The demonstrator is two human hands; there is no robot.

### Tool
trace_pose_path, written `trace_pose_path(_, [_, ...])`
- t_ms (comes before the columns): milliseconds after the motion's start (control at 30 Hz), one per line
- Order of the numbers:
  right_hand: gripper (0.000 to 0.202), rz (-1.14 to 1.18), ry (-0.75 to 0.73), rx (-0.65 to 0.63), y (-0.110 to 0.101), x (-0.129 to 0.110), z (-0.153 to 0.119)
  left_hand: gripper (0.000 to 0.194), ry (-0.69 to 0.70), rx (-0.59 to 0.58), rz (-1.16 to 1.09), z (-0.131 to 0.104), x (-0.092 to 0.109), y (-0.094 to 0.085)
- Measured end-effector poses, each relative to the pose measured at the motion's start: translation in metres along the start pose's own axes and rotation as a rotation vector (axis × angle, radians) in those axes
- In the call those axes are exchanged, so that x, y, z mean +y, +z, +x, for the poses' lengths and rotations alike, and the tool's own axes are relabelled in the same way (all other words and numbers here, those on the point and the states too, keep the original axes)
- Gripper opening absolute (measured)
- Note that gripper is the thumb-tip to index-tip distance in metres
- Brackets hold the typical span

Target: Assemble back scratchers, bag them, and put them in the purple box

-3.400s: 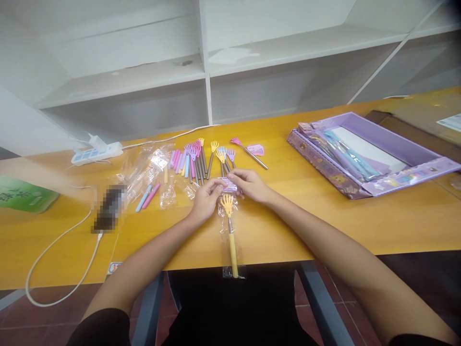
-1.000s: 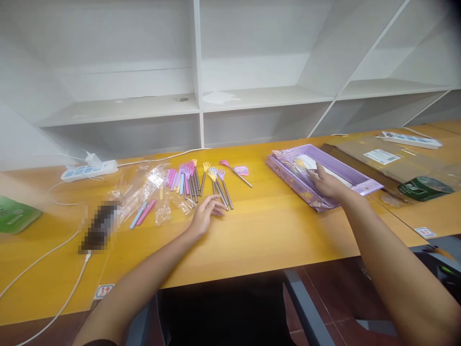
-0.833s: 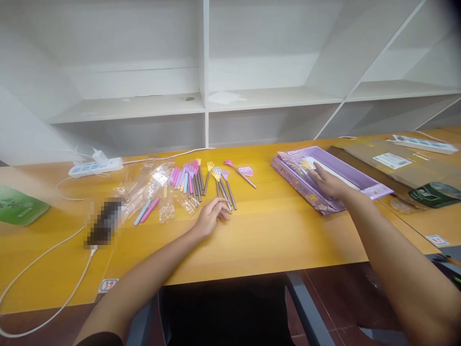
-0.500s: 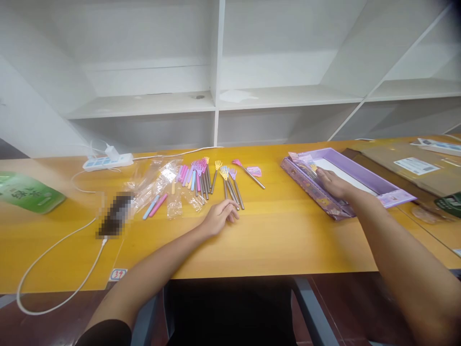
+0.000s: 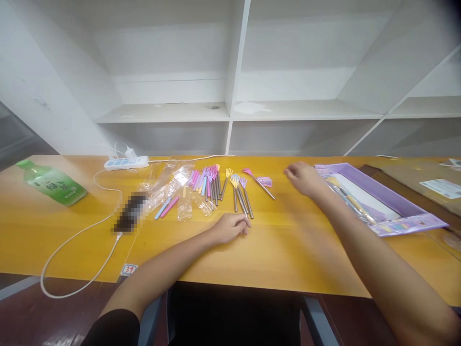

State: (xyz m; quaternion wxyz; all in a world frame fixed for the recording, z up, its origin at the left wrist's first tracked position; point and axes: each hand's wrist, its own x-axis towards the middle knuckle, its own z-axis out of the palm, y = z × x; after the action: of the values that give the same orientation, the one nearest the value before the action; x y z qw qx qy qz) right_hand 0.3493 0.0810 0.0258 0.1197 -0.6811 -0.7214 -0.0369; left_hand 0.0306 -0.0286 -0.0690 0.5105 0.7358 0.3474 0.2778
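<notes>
My left hand [image 5: 231, 228] rests on the table just below a group of small hand-shaped scratchers [image 5: 242, 194], its fingers curled; anything under them is hidden. My right hand [image 5: 302, 177] is over the table between a pink scratcher [image 5: 264, 186] and a purple box [image 5: 370, 182], its fingers bent and slightly blurred. Inside the box lie wrapped pieces with yellow tips [image 5: 351, 199]. A small pink card [image 5: 264, 181] is beside the pink scratcher. More scratchers and coloured handles [image 5: 197, 180] lie further left, near clear plastic wrappers [image 5: 169, 185].
A green bottle [image 5: 54, 182] lies at the far left. Close by are a white power strip [image 5: 126, 162], a pixelated dark object [image 5: 130, 213] and its white cable. Cardboard [image 5: 418, 178] is at the far right, with white shelves [image 5: 295, 109] behind the table.
My right hand has left the purple box and moved left. The box's patterned side flap no longer stands up beside it. The view has turned left, showing more of the bottle.
</notes>
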Motion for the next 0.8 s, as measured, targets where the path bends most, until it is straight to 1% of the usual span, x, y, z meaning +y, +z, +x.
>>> trace_pose_path(67, [0.048,0.036,-0.096,-0.15,0.006,-0.057,-0.002,0.022,0.013,0.001,0.008,0.0,-0.003,0.001])
trace_pose_path(133, [0.051,0.003,-0.137,-0.23,0.016,-0.106,-0.007,0.023,0.018,-0.002,0.022,0.0,-0.006,0.003])
trace_pose_path(200, [0.049,-0.025,-0.146,-0.274,0.028,-0.142,-0.011,0.024,0.021,-0.004,0.057,-0.001,-0.008,0.002])
trace_pose_path(267, [0.045,-0.027,-0.142,-0.286,0.04,-0.161,-0.014,0.025,0.086,0.047,0.166,0.0,-0.006,-0.003])
trace_pose_path(300, [0.044,-0.023,-0.137,-0.288,0.045,-0.165,-0.015,0.025,0.146,0.103,0.253,0.001,-0.004,-0.008])
trace_pose_path(367, [0.042,-0.016,-0.123,-0.294,0.055,-0.167,-0.018,0.024,0.277,0.258,0.459,0.004,0.0,-0.023])
trace_pose_path(433, [0.043,-0.001,-0.116,-0.298,0.063,-0.164,-0.02,0.025,0.327,0.391,0.626,0.009,0.001,-0.043])
trace_pose_path(500, [0.044,0.018,-0.118,-0.303,0.068,-0.161,-0.021,0.029,0.277,0.452,0.713,0.013,-0.002,-0.063])
trace_pose_path(600, [0.046,0.044,-0.115,-0.314,0.07,-0.157,-0.022,0.029,0.102,0.482,0.777,0.016,-0.011,-0.084])
trace_pose_path(700, [0.045,0.067,-0.098,-0.324,0.069,-0.154,-0.022,0.026,-0.046,0.493,0.908,0.016,-0.015,-0.09])
trace_pose_path(800, [0.042,0.089,-0.093,-0.326,0.067,-0.154,-0.024,0.021,-0.137,0.515,1.0,0.013,-0.008,-0.094])
